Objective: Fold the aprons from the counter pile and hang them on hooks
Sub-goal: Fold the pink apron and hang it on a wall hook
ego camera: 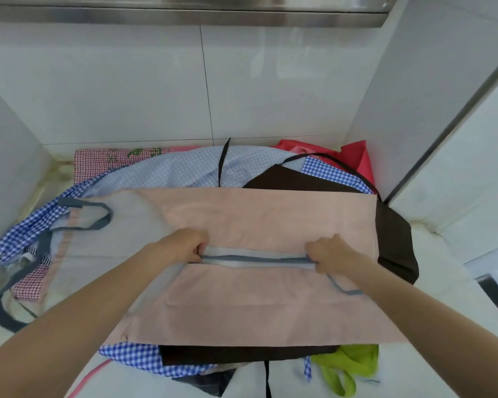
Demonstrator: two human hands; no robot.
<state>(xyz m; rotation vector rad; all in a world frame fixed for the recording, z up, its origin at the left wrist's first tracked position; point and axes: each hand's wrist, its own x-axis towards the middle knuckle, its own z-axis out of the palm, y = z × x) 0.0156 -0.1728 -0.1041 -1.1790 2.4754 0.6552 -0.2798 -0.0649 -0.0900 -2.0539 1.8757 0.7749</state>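
Head view: one wide look down at a white counter (443, 354) set into a tiled corner.
Pink apron (256, 305): spread across the middle of the pile, its near and far edges folded in so they almost meet along a narrow gap; a paler lining shows in that gap.
Grey strap (253, 258): runs left to right along the gap, stretched between both hands; a loose tail drops off to the right onto the pink cloth.
Left hand (181, 245): fingers curled, pinching the left end of the strap and the fabric edge, right on the apron's middle line.
Right hand (328, 255): fingers curled round the right end of the strap, knuckles up, resting on the pink cloth.
Grey neck loop (98, 216): lies flat at the apron's left end, well left of the left hand.
Pile beneath: a dark brown apron (397, 234) sticks out right and near; blue gingham apron (29, 234) spills left; pale blue checked cloth (184, 168) sits far behind the hands.
Far edge: red checked cloth (98, 158) left, red fabric (357, 156) right.
Near right: lime green cloth (348, 366) peeks out under the pile's near edge.
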